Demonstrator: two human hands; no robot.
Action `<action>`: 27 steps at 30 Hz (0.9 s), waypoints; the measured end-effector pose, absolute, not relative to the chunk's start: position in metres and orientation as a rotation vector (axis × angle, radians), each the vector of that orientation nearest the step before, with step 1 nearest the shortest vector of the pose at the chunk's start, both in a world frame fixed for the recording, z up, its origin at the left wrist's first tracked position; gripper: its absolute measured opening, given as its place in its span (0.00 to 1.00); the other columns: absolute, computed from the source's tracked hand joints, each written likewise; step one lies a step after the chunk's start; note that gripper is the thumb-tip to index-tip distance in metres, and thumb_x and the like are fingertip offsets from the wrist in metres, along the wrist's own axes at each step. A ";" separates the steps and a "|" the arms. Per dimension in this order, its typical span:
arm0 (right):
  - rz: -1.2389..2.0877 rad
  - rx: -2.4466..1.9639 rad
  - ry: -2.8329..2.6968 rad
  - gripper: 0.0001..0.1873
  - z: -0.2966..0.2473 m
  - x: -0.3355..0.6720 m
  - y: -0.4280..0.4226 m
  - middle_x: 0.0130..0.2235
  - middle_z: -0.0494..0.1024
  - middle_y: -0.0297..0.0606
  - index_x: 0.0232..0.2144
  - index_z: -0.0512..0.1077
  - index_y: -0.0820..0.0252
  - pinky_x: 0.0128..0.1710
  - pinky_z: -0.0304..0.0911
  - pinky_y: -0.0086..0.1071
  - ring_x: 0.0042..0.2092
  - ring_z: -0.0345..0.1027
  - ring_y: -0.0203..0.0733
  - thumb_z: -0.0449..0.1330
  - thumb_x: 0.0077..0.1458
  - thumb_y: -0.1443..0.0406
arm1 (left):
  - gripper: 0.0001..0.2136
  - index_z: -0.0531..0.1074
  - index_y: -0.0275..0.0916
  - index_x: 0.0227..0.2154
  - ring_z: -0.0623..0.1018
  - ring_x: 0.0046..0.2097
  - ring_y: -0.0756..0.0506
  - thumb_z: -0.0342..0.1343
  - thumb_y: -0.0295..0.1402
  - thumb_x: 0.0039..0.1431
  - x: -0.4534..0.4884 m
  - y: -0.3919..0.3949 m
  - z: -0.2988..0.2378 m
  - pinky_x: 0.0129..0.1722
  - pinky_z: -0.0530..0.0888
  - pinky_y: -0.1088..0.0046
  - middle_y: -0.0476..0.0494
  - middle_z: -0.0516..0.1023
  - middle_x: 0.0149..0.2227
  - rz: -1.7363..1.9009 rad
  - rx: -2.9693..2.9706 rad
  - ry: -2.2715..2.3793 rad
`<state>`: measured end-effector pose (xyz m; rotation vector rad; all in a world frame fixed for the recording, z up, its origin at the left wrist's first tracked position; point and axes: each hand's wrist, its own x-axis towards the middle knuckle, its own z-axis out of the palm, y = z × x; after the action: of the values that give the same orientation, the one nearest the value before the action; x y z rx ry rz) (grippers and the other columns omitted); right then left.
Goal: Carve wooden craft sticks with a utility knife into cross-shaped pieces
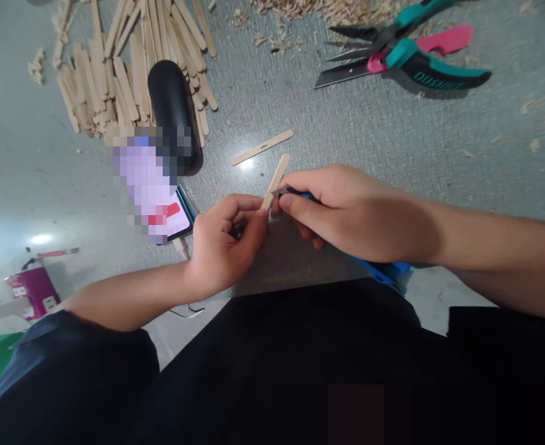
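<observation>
My left hand [235, 238] pinches the lower end of a wooden craft stick [279, 173], which tilts up and to the right. Closed around a craft knife [302, 194] with a blue and black handle is my right hand [341, 210]. The knife's short pointed blade [278, 193] lies against or just over the stick; I cannot tell if it cuts in. Much of the handle is hidden by my fingers. Just beyond the hands, a second craft stick [261, 147] with a small dark slot in its middle lies flat on the grey table [263, 272].
Many craft sticks [133, 74] are heaped at the far left, beside a black case [172, 105] and a phone [179, 219] with a cable. Teal-handled pliers [416, 55] and a pink-handled knife [446, 40] lie far right, near wood shavings [346, 12]. A purple power block [33, 290] is at left.
</observation>
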<state>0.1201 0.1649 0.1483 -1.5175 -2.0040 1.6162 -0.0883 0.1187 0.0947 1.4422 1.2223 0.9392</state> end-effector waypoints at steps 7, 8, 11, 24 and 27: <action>1.678 -1.563 -2.112 0.16 0.145 0.130 0.186 0.25 0.76 0.31 0.34 0.73 0.54 0.29 0.55 0.37 0.23 0.70 0.39 0.55 0.77 0.61 | 0.08 0.71 0.44 0.51 0.83 0.25 0.51 0.62 0.31 0.74 -0.093 0.113 0.094 0.26 0.77 0.76 0.53 0.87 0.30 0.789 1.554 1.203; 1.667 -1.588 -2.157 0.15 0.144 0.131 0.189 0.25 0.77 0.31 0.35 0.74 0.54 0.30 0.56 0.37 0.23 0.71 0.39 0.56 0.77 0.61 | 0.07 0.70 0.44 0.48 0.81 0.24 0.53 0.62 0.29 0.73 -0.093 0.112 0.097 0.24 0.74 0.78 0.54 0.86 0.29 0.763 1.635 1.181; 1.641 -1.683 -2.243 0.13 0.143 0.130 0.193 0.25 0.77 0.32 0.36 0.76 0.54 0.30 0.57 0.38 0.24 0.72 0.41 0.56 0.75 0.63 | 0.05 0.73 0.41 0.46 0.78 0.22 0.54 0.63 0.30 0.72 -0.094 0.107 0.107 0.23 0.70 0.79 0.54 0.84 0.28 0.665 1.978 1.113; 1.555 -1.710 -2.266 0.18 0.148 0.128 0.190 0.24 0.77 0.35 0.27 0.69 0.55 0.28 0.53 0.39 0.25 0.67 0.37 0.54 0.72 0.69 | 0.23 0.76 0.39 0.62 0.81 0.66 0.22 0.66 0.44 0.70 -0.098 0.097 0.096 0.58 0.79 0.45 0.20 0.80 0.68 0.436 2.748 1.009; 1.510 -1.702 -2.331 0.17 0.149 0.124 0.189 0.25 0.75 0.34 0.26 0.67 0.55 0.29 0.52 0.39 0.25 0.65 0.37 0.55 0.68 0.73 | 0.34 0.74 0.45 0.68 0.70 0.77 0.17 0.74 0.47 0.62 -0.099 0.098 0.089 0.73 0.66 0.34 0.21 0.69 0.78 0.364 2.616 1.043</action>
<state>0.1243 0.1886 0.1495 -1.7021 -2.3313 1.5097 -0.0986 0.0977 0.0888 2.6162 1.0429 0.3643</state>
